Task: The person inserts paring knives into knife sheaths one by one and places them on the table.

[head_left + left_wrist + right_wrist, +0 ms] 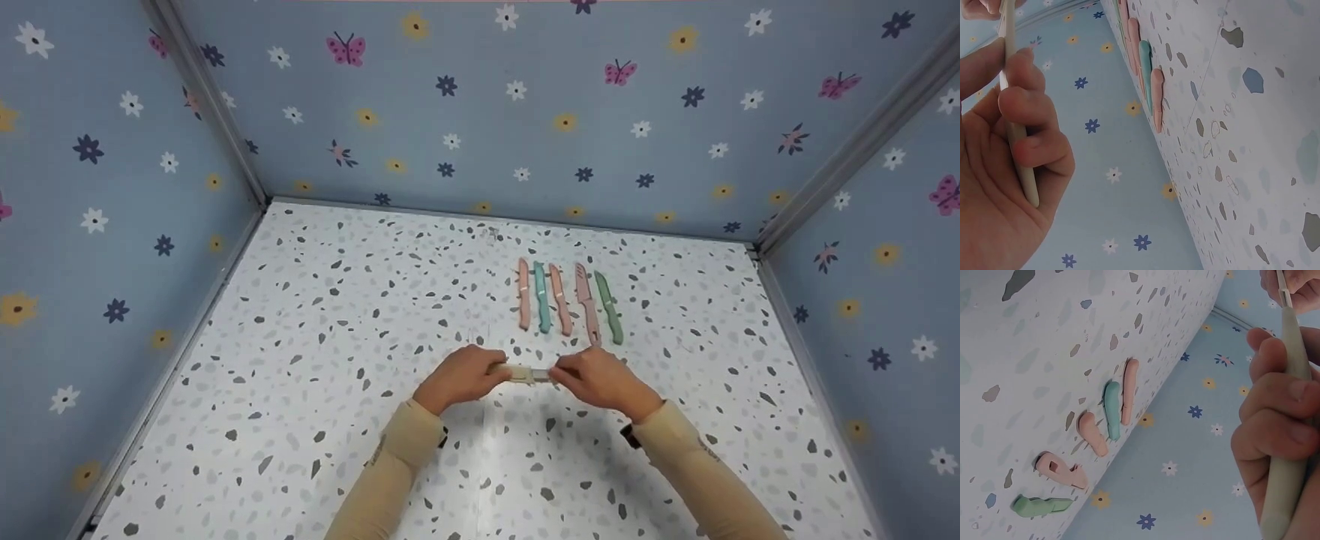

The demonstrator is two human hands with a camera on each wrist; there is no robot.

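Note:
A cream knife (520,373) is held level between both hands, above the speckled table. My left hand (465,375) grips the slim cream blade cover (1028,185), fingers curled round its length in the left wrist view. On the other side, my right hand (600,377) wraps round the thicker, round-ended handle (1283,500). A short greyish strip (540,376) shows between the two hands. Just beyond them lies a row of knives: a peach one (523,304), a teal one (541,304), another peach one (561,307), a wider pink one with slots (586,296) and a green one (609,307).
The white terrazzo-patterned table (337,315) extends around the hands. Blue flowered panels (517,112) enclose it at the back, left and right, with grey metal strips (217,105) at the corners.

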